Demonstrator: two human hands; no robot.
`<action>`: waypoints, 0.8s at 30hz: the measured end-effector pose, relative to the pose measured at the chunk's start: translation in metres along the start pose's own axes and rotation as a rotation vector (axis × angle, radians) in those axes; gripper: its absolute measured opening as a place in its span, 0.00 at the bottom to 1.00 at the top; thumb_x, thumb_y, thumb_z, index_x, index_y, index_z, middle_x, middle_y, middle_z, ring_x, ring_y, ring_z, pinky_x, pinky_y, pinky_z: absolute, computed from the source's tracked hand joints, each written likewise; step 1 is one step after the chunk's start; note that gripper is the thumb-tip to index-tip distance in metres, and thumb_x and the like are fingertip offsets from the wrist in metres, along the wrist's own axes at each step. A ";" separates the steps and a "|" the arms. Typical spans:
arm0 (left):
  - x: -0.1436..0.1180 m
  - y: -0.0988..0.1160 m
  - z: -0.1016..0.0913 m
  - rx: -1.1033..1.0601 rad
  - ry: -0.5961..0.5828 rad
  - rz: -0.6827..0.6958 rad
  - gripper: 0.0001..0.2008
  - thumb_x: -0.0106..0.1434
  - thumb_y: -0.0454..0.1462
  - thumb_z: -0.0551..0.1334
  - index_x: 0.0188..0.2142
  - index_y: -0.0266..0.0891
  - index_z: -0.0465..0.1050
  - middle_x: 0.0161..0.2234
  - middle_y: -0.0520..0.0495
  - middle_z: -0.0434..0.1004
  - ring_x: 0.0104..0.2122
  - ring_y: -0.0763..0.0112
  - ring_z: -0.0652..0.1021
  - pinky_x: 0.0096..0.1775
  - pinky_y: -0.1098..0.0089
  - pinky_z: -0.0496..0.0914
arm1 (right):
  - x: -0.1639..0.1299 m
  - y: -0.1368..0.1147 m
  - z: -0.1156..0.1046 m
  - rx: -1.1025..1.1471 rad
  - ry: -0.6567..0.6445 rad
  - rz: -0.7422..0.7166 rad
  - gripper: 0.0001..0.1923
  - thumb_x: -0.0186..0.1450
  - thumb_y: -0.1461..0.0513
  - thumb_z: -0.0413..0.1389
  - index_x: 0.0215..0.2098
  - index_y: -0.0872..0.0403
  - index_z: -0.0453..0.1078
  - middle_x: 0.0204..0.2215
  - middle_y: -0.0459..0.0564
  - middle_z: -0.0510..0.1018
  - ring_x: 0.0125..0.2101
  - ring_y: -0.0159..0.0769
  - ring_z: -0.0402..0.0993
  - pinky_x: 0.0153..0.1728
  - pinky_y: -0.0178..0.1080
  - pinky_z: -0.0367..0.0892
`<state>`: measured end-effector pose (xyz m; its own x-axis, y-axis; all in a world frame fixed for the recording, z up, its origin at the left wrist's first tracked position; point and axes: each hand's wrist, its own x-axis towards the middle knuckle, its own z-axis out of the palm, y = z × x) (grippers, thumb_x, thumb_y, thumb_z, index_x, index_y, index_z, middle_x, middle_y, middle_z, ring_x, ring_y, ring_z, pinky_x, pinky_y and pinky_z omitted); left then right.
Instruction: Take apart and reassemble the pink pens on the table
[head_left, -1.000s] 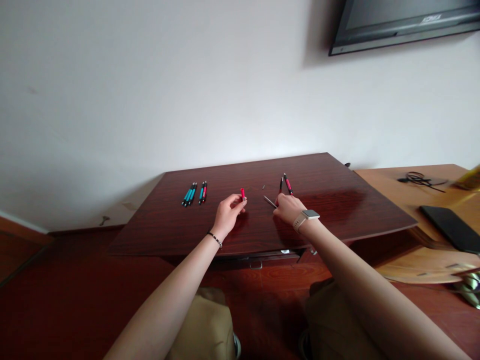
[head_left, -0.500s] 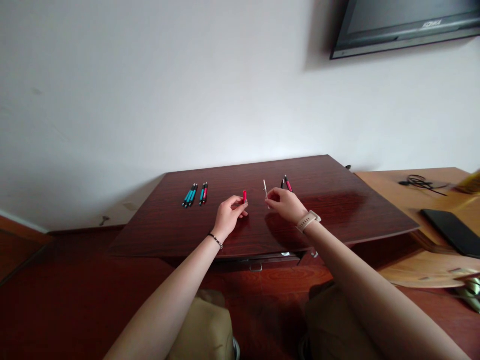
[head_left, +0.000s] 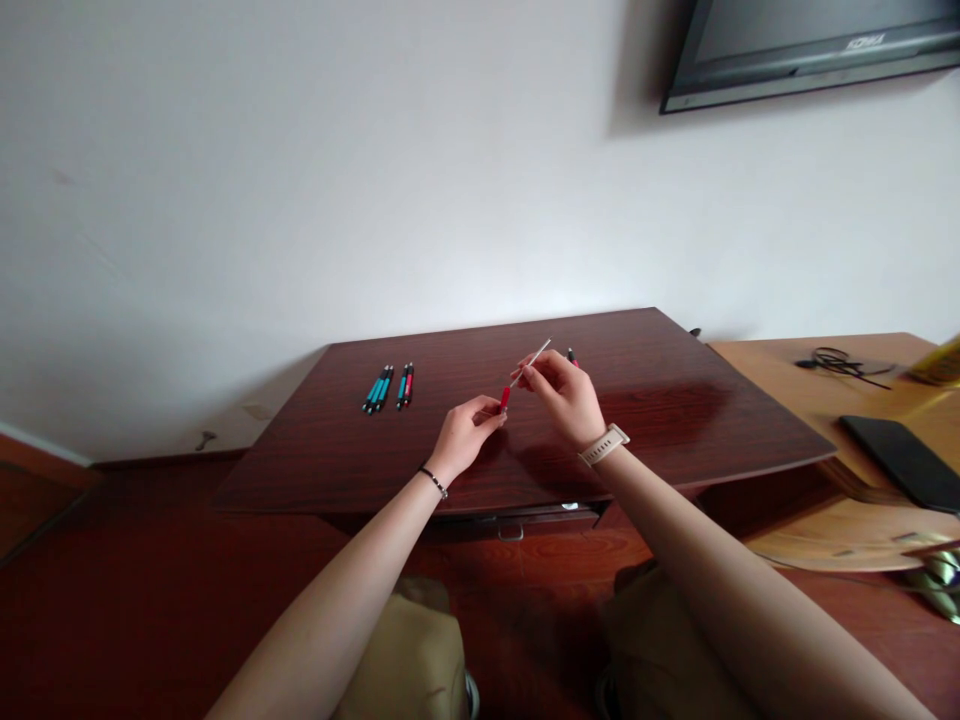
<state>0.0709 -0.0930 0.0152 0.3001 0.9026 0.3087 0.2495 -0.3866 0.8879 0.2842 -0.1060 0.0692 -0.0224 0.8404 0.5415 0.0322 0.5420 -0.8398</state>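
My left hand [head_left: 471,432] pinches a red pen barrel [head_left: 505,398] upright above the table, its lower part hidden by the fingers. Between the thumb and fingertips of my right hand [head_left: 562,395] is a thin pale pen refill [head_left: 538,354], tilted, its lower end right at the top of the red barrel. I cannot tell whether that end is inside. A red and black pen piece [head_left: 572,356] lies behind my right hand, mostly covered by it.
Several blue and black pens [head_left: 378,388] and a red pen [head_left: 409,386] lie at the left of the dark wooden table [head_left: 450,350]. On the lighter desk at right are a black cable [head_left: 840,362] and a flat black device [head_left: 896,455]. A screen [head_left: 817,50] hangs on the wall.
My hands have come closer together. The refill has tilted, with its lower end brought to the red barrel. My right hand now hides more of the pen parts behind it.
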 end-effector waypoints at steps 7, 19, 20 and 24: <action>0.000 0.004 -0.001 0.024 0.018 0.012 0.11 0.67 0.44 0.70 0.44 0.40 0.82 0.42 0.43 0.86 0.41 0.61 0.83 0.48 0.62 0.78 | -0.002 -0.004 0.002 -0.090 -0.037 -0.038 0.18 0.74 0.44 0.59 0.44 0.49 0.77 0.40 0.52 0.86 0.41 0.43 0.84 0.46 0.44 0.78; 0.000 0.005 -0.001 0.006 0.008 -0.012 0.12 0.68 0.45 0.69 0.45 0.40 0.82 0.40 0.44 0.86 0.39 0.63 0.84 0.47 0.63 0.78 | -0.003 -0.002 0.005 -0.035 -0.056 -0.001 0.29 0.71 0.45 0.63 0.65 0.47 0.70 0.51 0.55 0.84 0.42 0.41 0.84 0.44 0.43 0.80; 0.000 0.005 -0.001 0.004 0.008 -0.013 0.12 0.68 0.45 0.69 0.45 0.40 0.82 0.40 0.44 0.86 0.39 0.63 0.84 0.47 0.63 0.78 | -0.003 -0.002 0.004 -0.047 -0.059 0.003 0.27 0.72 0.45 0.62 0.63 0.48 0.71 0.51 0.55 0.84 0.41 0.41 0.84 0.44 0.43 0.79; 0.000 0.003 -0.001 0.002 0.001 -0.007 0.13 0.67 0.45 0.70 0.45 0.40 0.82 0.42 0.43 0.86 0.40 0.62 0.84 0.47 0.63 0.78 | -0.003 -0.001 0.004 -0.098 -0.077 0.004 0.21 0.73 0.44 0.60 0.54 0.49 0.78 0.47 0.53 0.85 0.41 0.41 0.83 0.43 0.43 0.78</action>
<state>0.0703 -0.0938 0.0181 0.2973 0.9054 0.3030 0.2533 -0.3808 0.8893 0.2799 -0.1097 0.0683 -0.0990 0.8420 0.5303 0.1301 0.5393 -0.8320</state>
